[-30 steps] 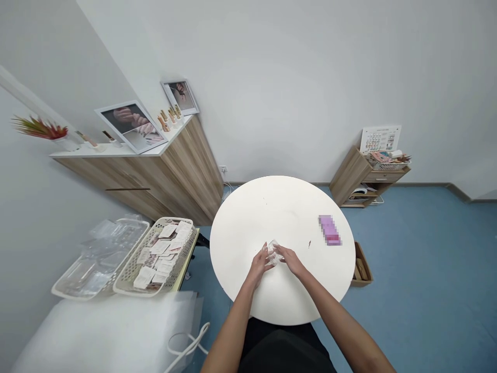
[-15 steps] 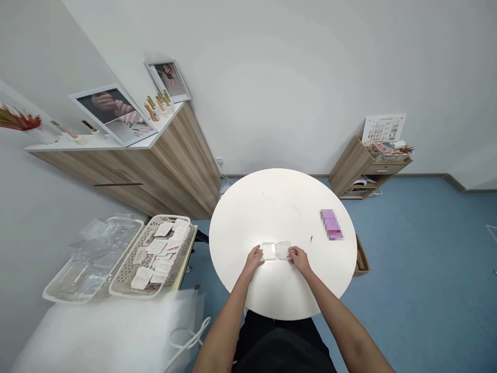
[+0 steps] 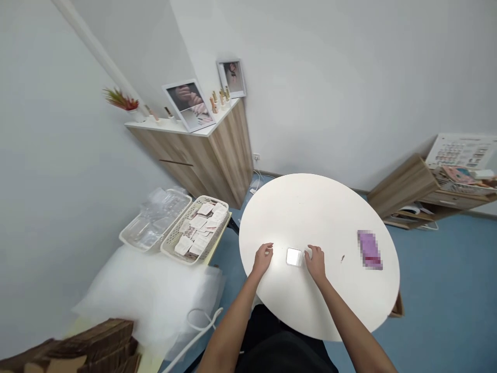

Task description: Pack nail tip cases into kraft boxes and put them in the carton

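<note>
A small clear plastic square case lies folded shut on the white round table, between my hands. My left hand rests on the tabletop to its left, fingers loosely curled, holding nothing. My right hand lies just right of the case, with its fingertips close to a small white bit. I cannot tell what that bit is. Farther right on the table lies a pink flat packet, blurred in the picture.
To the left stand a tray of clear plastic cases and a woven white basket of paper cards. A white plastic bag and flattened cardboard lie nearer. A wooden cabinet and wooden shelf stand beyond.
The clear case, lying open as two joined halves, is now folded into one square. Both hands have let go and moved slightly apart. The view has turned, shifting the room to the right.
</note>
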`<state>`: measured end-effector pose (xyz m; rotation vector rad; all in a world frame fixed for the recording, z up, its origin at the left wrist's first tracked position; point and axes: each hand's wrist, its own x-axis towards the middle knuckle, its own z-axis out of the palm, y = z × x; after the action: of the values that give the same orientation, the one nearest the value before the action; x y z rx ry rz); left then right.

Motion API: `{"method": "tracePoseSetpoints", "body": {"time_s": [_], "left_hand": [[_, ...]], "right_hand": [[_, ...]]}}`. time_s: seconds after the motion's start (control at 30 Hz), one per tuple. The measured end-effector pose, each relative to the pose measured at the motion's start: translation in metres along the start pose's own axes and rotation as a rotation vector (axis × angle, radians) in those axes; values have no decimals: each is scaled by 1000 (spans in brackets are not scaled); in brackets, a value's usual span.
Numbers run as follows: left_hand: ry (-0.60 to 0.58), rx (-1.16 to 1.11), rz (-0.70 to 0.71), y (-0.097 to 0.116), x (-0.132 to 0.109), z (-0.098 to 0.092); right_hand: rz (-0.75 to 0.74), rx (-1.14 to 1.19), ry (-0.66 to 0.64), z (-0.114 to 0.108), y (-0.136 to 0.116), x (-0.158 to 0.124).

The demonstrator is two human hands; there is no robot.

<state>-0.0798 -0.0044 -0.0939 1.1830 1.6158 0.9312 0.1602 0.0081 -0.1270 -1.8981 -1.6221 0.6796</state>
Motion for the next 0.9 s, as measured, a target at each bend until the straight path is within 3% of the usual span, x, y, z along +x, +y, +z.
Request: {"method": "tracePoseSetpoints", "body": {"time_s": [0.2, 0.33, 0.43, 0.53, 0.63, 0.8, 0.9], "left_hand": [[302, 155, 190, 12, 0, -98], [506, 273, 178, -10, -3, -176], [583, 439, 132, -37, -6, -230], [558, 629, 36, -58, -8, -271], [449, 726, -55, -70, -8, -297], [129, 736, -103, -80, -6, -321], [57, 721, -107, -84, -5, -328]], "right_hand": [[-204, 93, -169, 39, -77, 12], [-301, 145, -273, 69, -126, 9], [-357, 153, -338, 87, -156, 6], [-395, 152, -364, 101, -175, 5], [-418, 144, -355, 109, -185, 6], [-431, 137, -331, 110, -199, 6], [-437, 150, -325, 109, -208, 4]]}}
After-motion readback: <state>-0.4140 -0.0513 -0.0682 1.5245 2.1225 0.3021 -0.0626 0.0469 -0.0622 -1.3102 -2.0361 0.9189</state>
